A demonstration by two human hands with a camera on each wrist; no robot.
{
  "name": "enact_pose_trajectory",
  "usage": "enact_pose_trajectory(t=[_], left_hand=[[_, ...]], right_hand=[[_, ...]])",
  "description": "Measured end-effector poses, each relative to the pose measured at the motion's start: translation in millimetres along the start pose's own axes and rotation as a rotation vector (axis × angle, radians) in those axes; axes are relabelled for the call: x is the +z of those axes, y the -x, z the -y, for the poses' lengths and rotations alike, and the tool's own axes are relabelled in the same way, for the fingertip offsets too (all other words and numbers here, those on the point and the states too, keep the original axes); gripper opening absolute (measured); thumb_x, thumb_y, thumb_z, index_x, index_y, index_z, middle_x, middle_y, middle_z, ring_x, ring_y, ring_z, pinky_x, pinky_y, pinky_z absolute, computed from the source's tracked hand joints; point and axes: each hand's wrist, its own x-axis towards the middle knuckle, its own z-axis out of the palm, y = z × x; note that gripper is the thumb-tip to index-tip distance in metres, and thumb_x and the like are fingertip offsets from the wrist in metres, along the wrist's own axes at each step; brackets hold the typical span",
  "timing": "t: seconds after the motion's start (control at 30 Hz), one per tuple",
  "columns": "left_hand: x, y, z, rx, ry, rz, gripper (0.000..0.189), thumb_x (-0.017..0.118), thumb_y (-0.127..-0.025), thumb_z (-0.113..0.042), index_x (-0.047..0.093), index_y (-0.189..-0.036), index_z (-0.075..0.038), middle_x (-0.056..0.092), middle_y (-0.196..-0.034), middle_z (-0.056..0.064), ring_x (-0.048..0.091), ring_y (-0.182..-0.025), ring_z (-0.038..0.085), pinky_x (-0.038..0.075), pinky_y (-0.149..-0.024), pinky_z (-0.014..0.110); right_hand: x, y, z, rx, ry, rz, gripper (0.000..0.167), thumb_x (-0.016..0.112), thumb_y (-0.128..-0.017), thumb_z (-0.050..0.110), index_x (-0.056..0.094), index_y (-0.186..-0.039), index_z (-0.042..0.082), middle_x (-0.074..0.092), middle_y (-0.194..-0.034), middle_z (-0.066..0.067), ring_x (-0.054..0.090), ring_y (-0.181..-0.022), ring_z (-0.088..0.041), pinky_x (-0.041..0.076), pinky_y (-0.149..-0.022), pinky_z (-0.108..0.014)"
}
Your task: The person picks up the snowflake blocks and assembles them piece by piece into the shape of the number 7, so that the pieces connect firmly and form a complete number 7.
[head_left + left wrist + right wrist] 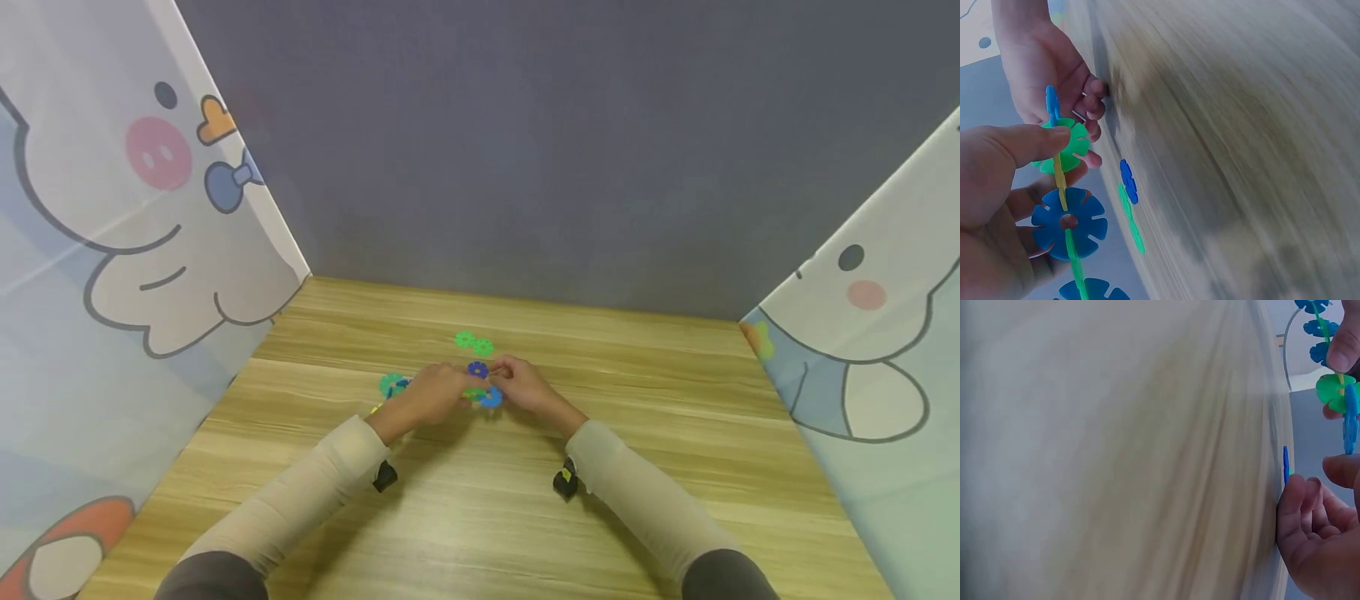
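Fingers of your left hand: pinched on the light green disc of a linked chain, thumb laid across its face.
Fingers of your right hand: loosely curled, thumb apart from them, nothing visible between; whether the thumb tip touches the chain, you cannot tell from these views.
Chain: held up off the bench, its long axis running roughly left to right in front of you. It goes from 1 light blue disc at the right end, through the light green disc, a yellow disc and a blue disc, to a teal disc past your left hand.
Key relation: judging by the gap, your right thumb and that light blue disc matter most; the disc lies edge-on in the right wrist view, just beside the thumb tip, and your right hand is nearer the chain's free end.
Dark blue disc: on the bench, ahead of the 2 hands, close to your right fingers.
2 bright green discs: farther off on the bench, beyond the dark blue disc, side by side.
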Motion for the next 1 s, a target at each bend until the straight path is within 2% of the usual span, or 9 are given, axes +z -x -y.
enact_pose_trajectory(t=[0.13,0.27,0.33,0.47,0.57,0.6,0.7,0.87,1.0], left_hand=[[-0.2,1.6,0.2,0.002,-0.001,-0.008,0.046,0.085,-0.083,-0.016,0.073,-0.126,-0.023,0.075,-0.122,0.002,0.071,-0.081,0.015,0.062,-0.089,0.042],[-0.9,2.2,0.1,0.006,-0.003,-0.004,0.045,0.086,-0.082,-0.015,0.073,-0.125,-0.022,0.077,-0.119,0.001,0.065,-0.072,0.011,0.063,-0.077,0.033],[-2.3,2.7,-0.4,0.005,-0.002,0.002,0.044,0.085,-0.083,-0.013,0.073,-0.124,-0.022,0.076,-0.120,0.002,0.069,-0.077,0.014,0.062,-0.072,0.031],[-5.8,4.2,-1.5,-0.011,-0.004,0.014,0.043,0.082,-0.087,-0.011,0.072,-0.126,-0.023,0.074,-0.124,0.005,0.074,-0.099,0.024,0.063,-0.078,0.037],[-6.8,4.6,-2.1,-0.016,-0.007,0.017,0.043,0.081,-0.088,-0.012,0.072,-0.127,-0.025,0.075,-0.123,0.006,0.073,-0.104,0.027,0.063,-0.083,0.042],[-7.1,4.5,-2.4,-0.015,-0.008,0.017,0.043,0.081,-0.088,-0.012,0.072,-0.127,-0.025,0.075,-0.121,0.006,0.073,-0.102,0.027,0.063,-0.082,0.042],[-7.0,3.6,-2.9,-0.014,-0.004,0.018,0.045,0.081,-0.088,-0.012,0.071,-0.130,-0.027,0.076,-0.119,0.006,0.073,-0.100,0.026,0.063,-0.080,0.041],[-6.5,1.7,-3.4,-0.011,0.000,0.025,0.052,0.080,-0.088,-0.012,0.067,-0.135,-0.030,0.076,-0.118,0.007,0.073,-0.094,0.023,0.061,-0.070,0.034],[-6.7,1.0,-3.8,-0.017,-0.008,0.035,0.055,0.080,-0.088,-0.013,0.065,-0.138,-0.031,0.075,-0.120,0.007,0.072,-0.089,0.019,0.058,-0.065,0.030]], right_hand=[[-2.7,-0.6,0.0,-0.011,0.016,0.031,0.034,0.060,-0.102,0.017,0.059,-0.133,0.004,0.070,-0.097,-0.012,0.060,-0.068,-0.014,0.053,-0.060,-0.026],[-5.3,-1.8,-0.1,0.010,0.040,0.042,0.040,0.059,-0.102,0.023,0.055,-0.140,0.008,0.068,-0.099,-0.012,0.059,-0.062,-0.013,0.053,-0.056,-0.027],[-5.7,-3.0,1.6,-0.005,0.090,0.043,0.043,0.059,-0.102,0.023,0.053,-0.142,0.008,0.069,-0.096,-0.015,0.059,-0.059,-0.016,0.054,-0.054,-0.030],[-2.0,-7.8,7.4,-0.116,0.332,0.023,0.042,0.059,-0.103,0.022,0.057,-0.141,0.005,0.073,-0.110,-0.016,0.068,-0.075,-0.024,0.061,-0.075,-0.040],[2.3,-11.1,10.7,-0.181,0.479,0.006,0.041,0.060,-0.104,0.023,0.059,-0.139,0.003,0.069,-0.132,-0.015,0.070,-0.109,-0.031,0.055,-0.103,-0.047],[3.4,-11.3,11.6,-0.185,0.495,0.011,0.041,0.060,-0.104,0.023,0.059,-0.140,0.003,0.067,-0.135,-0.016,0.068,-0.117,-0.034,0.053,-0.107,-0.049],[6.0,-12.2,11.8,-0.184,0.529,0.000,0.039,0.061,-0.103,0.023,0.060,-0.137,0.003,0.067,-0.135,-0.016,0.064,-0.125,-0.036,0.051,-0.108,-0.050],[7.3,-12.6,10.7,-0.161,0.555,-0.027,0.033,0.065,-0.101,0.021,0.063,-0.129,0.003,0.074,-0.117,-0.015,0.072,-0.107,-0.032,0.059,-0.096,-0.044],[6.9,-11.9,10.6,-0.146,0.560,-0.021,0.035,0.065,-0.101,0.020,0.062,-0.131,0.002,0.073,-0.117,-0.016,0.072,-0.105,-0.031,0.060,-0.094,-0.043]])
